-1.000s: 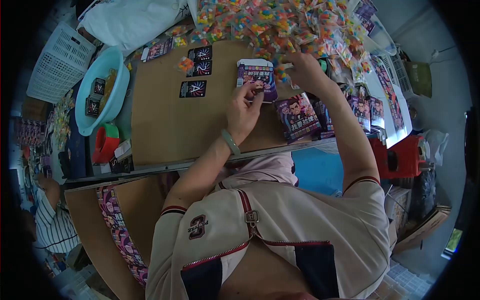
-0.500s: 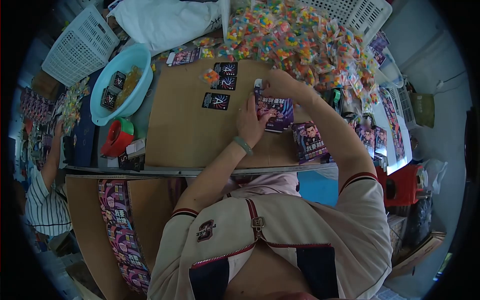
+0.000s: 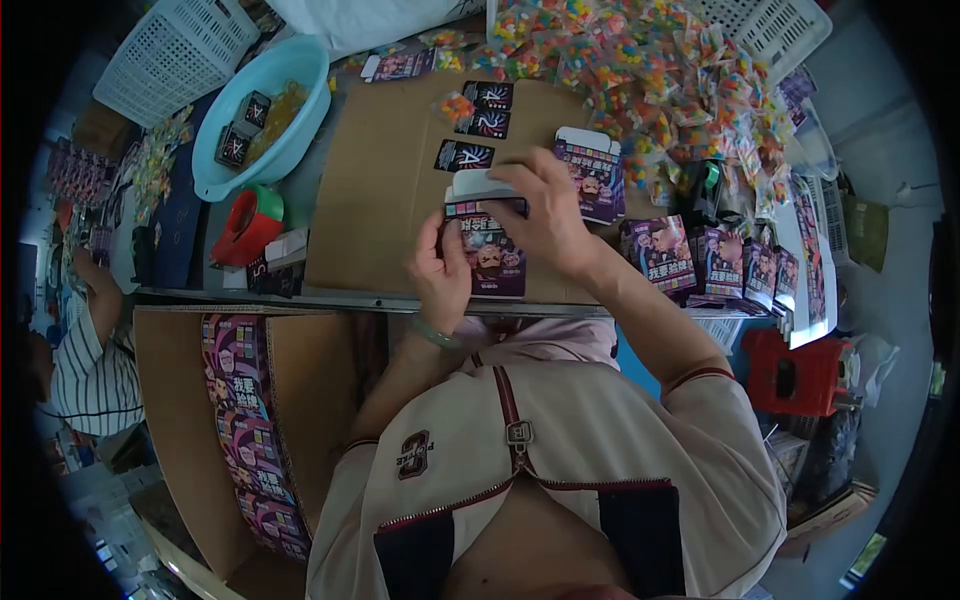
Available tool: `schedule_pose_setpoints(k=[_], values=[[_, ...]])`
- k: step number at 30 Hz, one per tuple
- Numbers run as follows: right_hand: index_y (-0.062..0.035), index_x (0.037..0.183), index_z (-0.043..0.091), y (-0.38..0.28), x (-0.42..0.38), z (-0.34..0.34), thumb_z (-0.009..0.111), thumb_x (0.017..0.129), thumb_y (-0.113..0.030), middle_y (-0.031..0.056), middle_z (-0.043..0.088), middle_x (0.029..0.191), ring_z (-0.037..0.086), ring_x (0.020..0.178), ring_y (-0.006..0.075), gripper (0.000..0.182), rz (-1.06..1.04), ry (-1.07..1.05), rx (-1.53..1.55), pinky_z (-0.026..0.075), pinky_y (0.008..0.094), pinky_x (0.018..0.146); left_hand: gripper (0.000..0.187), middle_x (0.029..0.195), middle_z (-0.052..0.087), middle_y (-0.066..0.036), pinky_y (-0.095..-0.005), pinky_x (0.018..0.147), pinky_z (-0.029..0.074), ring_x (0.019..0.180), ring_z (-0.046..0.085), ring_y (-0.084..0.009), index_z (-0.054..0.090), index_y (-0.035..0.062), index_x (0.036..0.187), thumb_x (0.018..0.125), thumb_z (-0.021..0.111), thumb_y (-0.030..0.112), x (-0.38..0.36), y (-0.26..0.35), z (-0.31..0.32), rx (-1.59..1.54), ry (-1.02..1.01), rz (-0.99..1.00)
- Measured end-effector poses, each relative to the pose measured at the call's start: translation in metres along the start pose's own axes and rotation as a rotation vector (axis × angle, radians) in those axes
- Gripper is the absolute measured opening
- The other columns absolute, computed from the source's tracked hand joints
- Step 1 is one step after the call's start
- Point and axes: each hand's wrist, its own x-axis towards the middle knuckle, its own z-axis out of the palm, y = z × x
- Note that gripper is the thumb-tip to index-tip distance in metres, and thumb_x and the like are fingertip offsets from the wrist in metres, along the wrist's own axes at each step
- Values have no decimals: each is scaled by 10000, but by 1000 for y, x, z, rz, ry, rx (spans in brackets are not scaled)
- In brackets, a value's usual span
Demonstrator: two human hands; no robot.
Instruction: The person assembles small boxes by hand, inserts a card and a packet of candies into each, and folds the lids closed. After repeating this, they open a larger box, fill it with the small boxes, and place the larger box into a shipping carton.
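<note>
A purple printed box (image 3: 492, 262) with its white end flap raised stands out in front of me over the cardboard mat (image 3: 385, 190). My left hand (image 3: 441, 272) grips its left side. My right hand (image 3: 543, 212) is at its top, fingers bent around the flap end. Right of it lies another purple box (image 3: 590, 180) with a white flap at its far end. Beyond my hands are black cards (image 3: 465, 155) and a small candy packet (image 3: 455, 107).
Candy packets (image 3: 650, 75) are heaped at the back right. Printed boxes (image 3: 657, 250) line the right edge. A blue basin (image 3: 312, 110), a red tape dispenser (image 3: 246, 228) and an open carton (image 3: 315, 400) are on the left. A co-worker (image 3: 95, 370) is at far left.
Both hands have moved toward me and now hold a box with its flap up between them. Another box now lies to the right of my hands. The whole view has shifted slightly.
</note>
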Motion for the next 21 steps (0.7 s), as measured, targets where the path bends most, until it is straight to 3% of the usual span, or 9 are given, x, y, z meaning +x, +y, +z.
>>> schedule_pose_setpoints(k=[2,4,5,9,10,16,17,18,21], values=[[-13,992,625,-3,-19,2,776,691,-121,138,594,860,617,634,289,354,73,0,-127,505,371,577,321,1043,650,-92,-270,814,490,917,591,-121,524,-67,1251,978,515,101,-7,-5,-10,-179,47,-56],[12,978,636,-7,-47,10,789,691,-123,147,600,826,614,626,247,352,569,-123,307,499,337,568,354,1142,614,-101,-269,876,469,983,572,-119,477,-72,1302,992,479,99,-17,5,-17,-189,-7,-116],[30,957,654,-7,-56,9,786,705,-105,137,600,791,614,626,210,316,579,-162,299,497,312,571,358,1168,602,-106,-272,900,455,1015,559,-116,470,-70,1308,996,467,104,-22,9,-19,-210,-55,-142],[24,915,680,-20,-81,1,765,730,-83,125,601,762,608,625,199,230,658,-149,354,493,307,577,345,1194,589,-117,-269,919,443,1036,558,-125,466,-65,1306,989,426,65,-54,-1,-22,-483,-108,-347],[18,901,686,-22,-88,-3,761,736,-78,119,604,761,604,625,192,205,681,-235,371,489,305,578,348,1207,580,-112,-263,917,442,1034,558,-122,460,-57,1311,984,431,56,-61,-4,-26,-538,-143,-432],[9,868,699,-32,-116,-21,747,768,-67,93,626,750,588,625,156,135,800,-482,471,480,295,579,225,1041,595,-61,-233,791,464,890,558,-70,526,-11,1178,973,465,58,-87,-11,-54,-686,-328,-741],[20,854,696,-31,-119,-23,744,778,-69,93,642,775,595,646,137,126,905,-558,575,483,284,586,189,1003,594,-52,-229,764,467,858,557,-65,538,-2,1138,969,482,61,-90,-11,-57,-678,-363,-808],[30,840,693,-30,-120,-25,741,789,-71,93,659,801,601,667,119,123,1010,-633,677,486,273,592,189,1003,594,-52,-229,764,467,858,557,-65,538,-2,1138,969,482,61,-94,-14,-58,-676,-363,-812],[46,868,687,-32,-117,-33,739,802,-74,94,672,797,596,694,85,146,1127,-599,865,491,252,604,165,971,596,-50,-232,742,476,831,562,-69,541,2,1106,954,521,62,-98,-18,-57,-540,-359,-742]])
